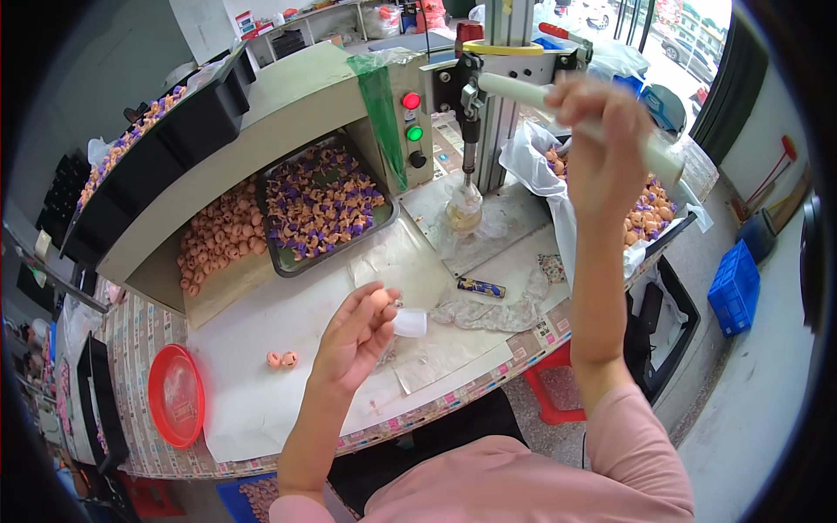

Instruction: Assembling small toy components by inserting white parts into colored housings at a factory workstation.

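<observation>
The tray is black, its pieces peach and purple. Left of it, doll heads are peach; right, a press lever is cream; lower left, a basin is red.

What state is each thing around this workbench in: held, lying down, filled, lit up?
Left hand: fingers closed on a small round peach piece
Right hand: raised, closed around the pale lever handle
Black tray: filled with purple-and-peach pieces
Two loose round pieces: lying on the table
Blue tube: lying on its side
Red button: looks lit
Green button: looks lit
</observation>
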A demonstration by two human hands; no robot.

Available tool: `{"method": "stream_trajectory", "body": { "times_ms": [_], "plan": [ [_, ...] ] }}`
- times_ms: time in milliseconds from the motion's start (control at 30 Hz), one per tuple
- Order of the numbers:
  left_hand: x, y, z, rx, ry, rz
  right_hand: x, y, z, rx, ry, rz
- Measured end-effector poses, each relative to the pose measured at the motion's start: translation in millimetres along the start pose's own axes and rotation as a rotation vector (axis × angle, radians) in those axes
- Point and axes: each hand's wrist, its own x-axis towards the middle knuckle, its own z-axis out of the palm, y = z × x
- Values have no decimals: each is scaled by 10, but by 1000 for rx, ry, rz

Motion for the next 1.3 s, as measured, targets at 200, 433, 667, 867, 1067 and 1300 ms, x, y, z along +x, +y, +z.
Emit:
{"method": "stream_trajectory", "body": {
  "times_ms": [200,433,667,867,1067,1300],
  "plan": [
    [-649,17,-570,-41,117,115,-869,275,983,-642,593,183],
    [-1059,-95,-1138,-118,112,91,-1975,472,2158,-720,-171,638],
    [-1282,-107,-1320,-177,191,129,-1924,508,2623,-832,-332,705],
    [-1293,-113,-1423,-153,177,117,-1903,292,2758,-596,-75,758],
    [-1237,-171,-1533,-118,208,124,-1972,-2,2812,-286,-25,961],
    [-1165,-234,-1539,-65,208,152,-2158,33,2913,-262,107,856]
  ]
}}
